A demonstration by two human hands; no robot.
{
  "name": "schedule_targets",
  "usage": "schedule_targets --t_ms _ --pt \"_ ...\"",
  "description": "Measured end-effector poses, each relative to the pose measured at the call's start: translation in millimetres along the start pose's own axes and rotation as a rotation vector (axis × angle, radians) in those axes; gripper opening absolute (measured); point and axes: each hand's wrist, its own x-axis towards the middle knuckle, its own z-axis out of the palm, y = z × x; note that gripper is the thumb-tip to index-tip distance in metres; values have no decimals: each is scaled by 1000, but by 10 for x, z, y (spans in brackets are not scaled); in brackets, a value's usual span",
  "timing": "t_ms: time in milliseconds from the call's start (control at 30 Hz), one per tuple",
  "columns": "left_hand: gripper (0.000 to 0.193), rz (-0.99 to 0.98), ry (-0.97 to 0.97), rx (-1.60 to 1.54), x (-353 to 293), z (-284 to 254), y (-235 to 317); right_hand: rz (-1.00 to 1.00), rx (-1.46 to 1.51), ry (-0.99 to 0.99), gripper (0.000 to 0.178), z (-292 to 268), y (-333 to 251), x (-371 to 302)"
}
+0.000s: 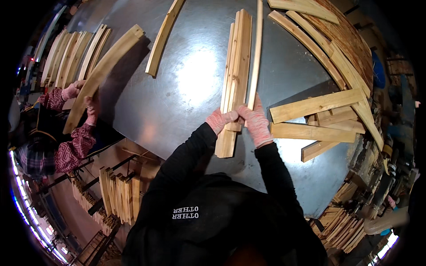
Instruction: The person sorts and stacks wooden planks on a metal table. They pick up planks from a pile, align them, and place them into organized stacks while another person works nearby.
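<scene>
A narrow stack of long wooden boards (pixel 239 57) lies lengthwise before me on the metal table, its pieces uneven at the near end. My left hand (pixel 222 119), in a pink and white knit glove, is closed round the stack's left side, thumb on top. From the right, my gloved right hand (pixel 255 119) grips the same stack, its thumb close to the left one. A thin, slightly curved wooden strip (pixel 256 53) runs along the stack's right side down to my right hand; whether the fingers hold it too is hidden.
Across the grey metal table (pixel 191 115), a co-worker in pink gloves holds a curved board (pixel 106 57) at left. Another board (pixel 164 37) lies at the far side. Loose boards (pixel 315 106) and curved pieces (pixel 310 48) crowd the right. Upright boards (pixel 120 195) stand below left.
</scene>
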Motion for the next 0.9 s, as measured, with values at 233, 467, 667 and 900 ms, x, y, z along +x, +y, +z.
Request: schedule_targets --t_ms 233,467,667,900 --pt "74 62 363 552 -87 147 -599 -63 -860 143 101 -247 324 134" --pt "47 -89 146 337 -451 -125 154 241 422 -527 62 -658 202 -339" --pt "96 -95 363 667 -121 -461 298 169 -435 -189 60 -516 370 -429" --pt "112 -279 517 1270 -131 72 407 200 6 -102 35 -334 608 -438"
